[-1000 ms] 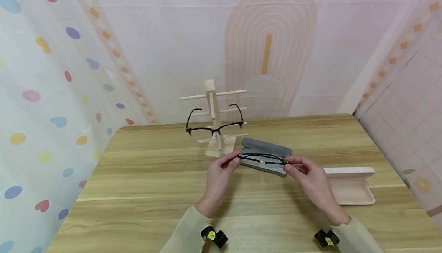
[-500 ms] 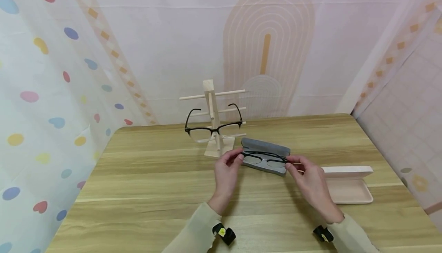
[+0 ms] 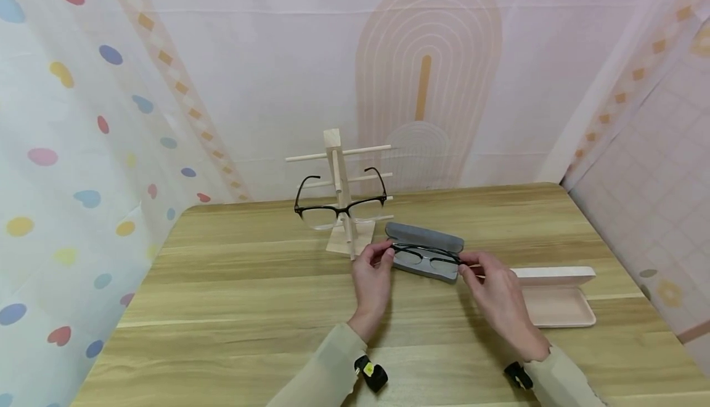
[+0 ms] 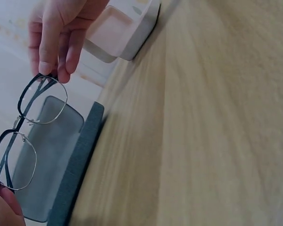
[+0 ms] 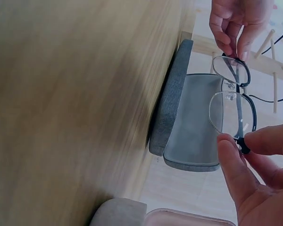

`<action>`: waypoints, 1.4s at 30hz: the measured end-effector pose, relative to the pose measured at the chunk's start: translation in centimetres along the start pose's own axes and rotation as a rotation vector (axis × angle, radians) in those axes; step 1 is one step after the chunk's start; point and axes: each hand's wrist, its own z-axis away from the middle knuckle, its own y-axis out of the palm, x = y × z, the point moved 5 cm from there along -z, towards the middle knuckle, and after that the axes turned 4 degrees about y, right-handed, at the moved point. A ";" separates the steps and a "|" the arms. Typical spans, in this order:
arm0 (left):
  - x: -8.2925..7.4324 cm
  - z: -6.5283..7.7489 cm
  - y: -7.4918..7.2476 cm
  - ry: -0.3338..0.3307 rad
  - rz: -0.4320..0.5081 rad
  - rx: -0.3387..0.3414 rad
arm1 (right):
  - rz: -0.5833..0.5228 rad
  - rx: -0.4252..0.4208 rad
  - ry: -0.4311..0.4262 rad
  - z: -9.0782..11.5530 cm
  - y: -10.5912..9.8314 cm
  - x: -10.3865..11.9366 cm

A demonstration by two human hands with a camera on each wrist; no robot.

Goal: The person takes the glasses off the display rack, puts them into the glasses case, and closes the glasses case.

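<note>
A pair of eyeglasses [image 3: 411,258] with black upper rims, thin metal lower rims and folded temples is held over the open grey glasses case [image 3: 426,238]. My left hand [image 3: 373,283] pinches its left end between thumb and fingers. At the other end, my right hand [image 3: 498,293] pinches the right corner. Both wrist views show the eyeglasses [image 5: 253,115] apart from the case's grey interior [image 4: 49,155]. The case stands on the table with its lid at the back.
Behind my left hand stands a wooden eyeglass stand [image 3: 336,148] with pegs. Another black-rimmed pair of glasses [image 3: 344,211] hangs on it. An open pale pink case [image 3: 557,305] lies beside my right hand on the wooden table [image 3: 233,296]. A patterned curtain [image 3: 266,74] hangs behind.
My left hand has moved a little to the right, and the eyeglasses have shifted slightly right over the grey case. Both hands keep their pinch. The head view has drifted slightly.
</note>
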 end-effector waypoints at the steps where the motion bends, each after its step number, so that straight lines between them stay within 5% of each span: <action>1: 0.1 -0.1 0.0 -0.004 -0.009 -0.002 | 0.004 0.007 0.002 0.0 0.1 0.0; 28: 1.7 -1.6 0.6 -0.051 -0.089 -0.034 | -0.052 0.050 0.203 -1.2 2.4 -0.8; 42: 1.9 -2.0 0.8 -0.054 -0.107 -0.023 | 0.047 0.147 0.148 -2.2 2.4 -1.1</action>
